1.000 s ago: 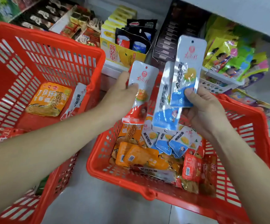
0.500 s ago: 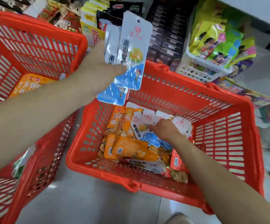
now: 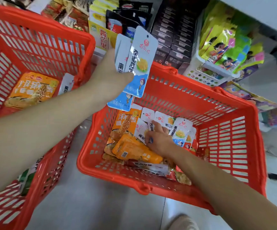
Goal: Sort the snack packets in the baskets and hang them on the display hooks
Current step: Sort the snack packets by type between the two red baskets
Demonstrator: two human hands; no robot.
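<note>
Blue-and-white packets [image 3: 139, 63] (two, marked 南街) sit pinched in the left hand [image 3: 109, 77]. The right hand [image 3: 159, 140] touches more inside the red basket [image 3: 217, 100]; its grip is unclear.

Single head-worn wide-angle view, looking steeply down and forward, close over two red baskets [image 3: 167, 75], shelves beyond

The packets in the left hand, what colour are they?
The packets are white with blue bottoms, head view.

The raised blue-and-white packet [image 3: 140, 63] bears a red 南街村 mark and 酱香 on its blue foot (the vertical column partly blurs). In the right basket [image 3: 200, 103], the orange packet [image 3: 126, 121] shows 麻. The red characters on the far yellow box [image 3: 101, 34] are unreadable.
</note>
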